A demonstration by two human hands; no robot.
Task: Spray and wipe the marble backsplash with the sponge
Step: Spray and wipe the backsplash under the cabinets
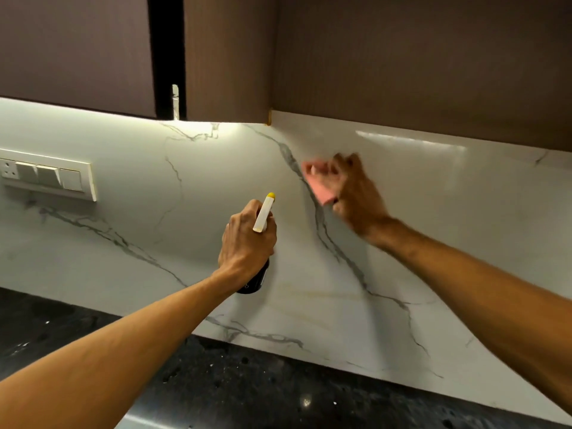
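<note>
Against marble backsplash (130,243), right hand (353,193) pinching pink sponge (318,184), left hand (246,243) gripping spray bottle (263,215).

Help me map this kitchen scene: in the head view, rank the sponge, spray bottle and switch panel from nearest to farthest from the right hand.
1. The sponge, held in the right hand against the backsplash.
2. The spray bottle, lower left, gripped by the left hand.
3. The switch panel, far left of the frame.
</note>
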